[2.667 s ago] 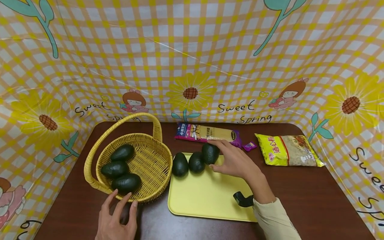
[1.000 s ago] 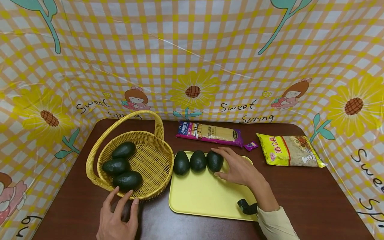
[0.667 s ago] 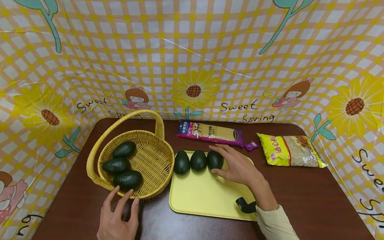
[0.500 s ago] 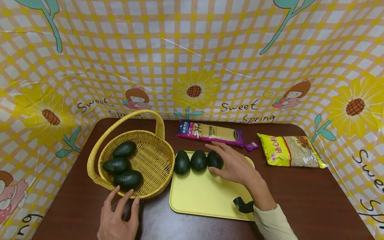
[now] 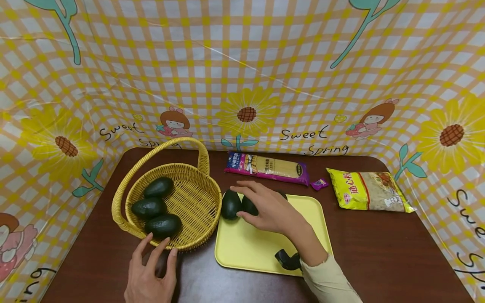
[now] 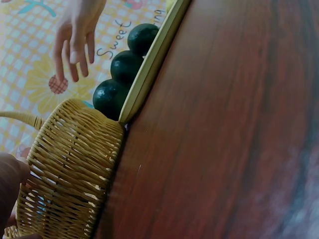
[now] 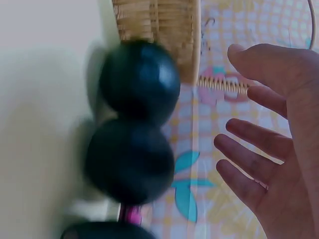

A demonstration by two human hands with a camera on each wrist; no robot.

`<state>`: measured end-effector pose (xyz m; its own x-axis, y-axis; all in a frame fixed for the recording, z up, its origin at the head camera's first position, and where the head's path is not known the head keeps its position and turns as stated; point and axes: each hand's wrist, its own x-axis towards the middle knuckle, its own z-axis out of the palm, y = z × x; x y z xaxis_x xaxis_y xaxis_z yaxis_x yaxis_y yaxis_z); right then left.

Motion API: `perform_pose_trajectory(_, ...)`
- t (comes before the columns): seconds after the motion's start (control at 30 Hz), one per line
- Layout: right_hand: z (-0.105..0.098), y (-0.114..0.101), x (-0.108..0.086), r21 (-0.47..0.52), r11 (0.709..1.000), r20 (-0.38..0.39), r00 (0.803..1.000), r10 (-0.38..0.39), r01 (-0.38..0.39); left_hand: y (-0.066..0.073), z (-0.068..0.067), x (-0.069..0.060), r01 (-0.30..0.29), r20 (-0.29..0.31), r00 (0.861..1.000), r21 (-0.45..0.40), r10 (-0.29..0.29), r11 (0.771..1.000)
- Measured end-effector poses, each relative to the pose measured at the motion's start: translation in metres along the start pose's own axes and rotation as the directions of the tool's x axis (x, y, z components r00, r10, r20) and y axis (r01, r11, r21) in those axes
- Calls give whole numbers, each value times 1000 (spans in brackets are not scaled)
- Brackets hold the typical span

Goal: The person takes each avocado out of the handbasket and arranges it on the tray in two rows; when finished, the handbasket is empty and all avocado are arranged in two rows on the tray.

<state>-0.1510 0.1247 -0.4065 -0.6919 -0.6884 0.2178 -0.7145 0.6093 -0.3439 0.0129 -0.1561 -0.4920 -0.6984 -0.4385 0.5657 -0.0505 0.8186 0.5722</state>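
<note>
My left hand (image 5: pixel 149 271) touches the front rim of a yellow wicker basket (image 5: pixel 208 235) with extended fingertips. Inside that basket lie three dark green avocados (image 5: pixel 163 226), grouped at the left. Three more stand in a row along the back of a yellow tray (image 5: pixel 246 252): the left avocado (image 5: pixel 230 205), the middle avocado (image 5: pixel 249 206), partly covered by my fingers, and the right avocado (image 5: pixel 282 195), mostly hidden. Over this row hovers my right hand (image 5: pixel 270 210), fingers spread and holding nothing. The right wrist view shows a gap between this hand (image 7: pixel 279 149) and the avocados (image 7: pixel 130 162).
Behind the tray lies a purple noodle packet (image 5: pixel 269 168), with a small purple wrapped piece (image 5: pixel 319 184) beside it. A yellow pasta bag (image 5: pixel 369 189) is at the right. The basket's tall handle (image 5: pixel 151 155) arches over its left and back. A patterned cloth encloses the table.
My right hand first set the third avocado down in line with the other two, then let go and moved left above the row. The left hand has stayed at the basket rim.
</note>
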Motion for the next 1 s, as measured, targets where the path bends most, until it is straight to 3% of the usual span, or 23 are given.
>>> perform_pose_trajectory(0.17, 8, -15, 13, 13, 999, 44, 998, -51, 51, 0, 1, 0, -1, -3, 1000, 5, 1, 1000)
perform_pose_trajectory(0.57, 27, -41, 41, 30, 984, 68, 981, -180, 178, 0, 1, 0, 24, 6, 1000, 20, -24, 1000)
perform_pose_trajectory(1.0, 47, -68, 69, 53, 962, 204, 940, -273, 267, -2, 1, 0, -2, -4, 1000, 14, 2, 1000)
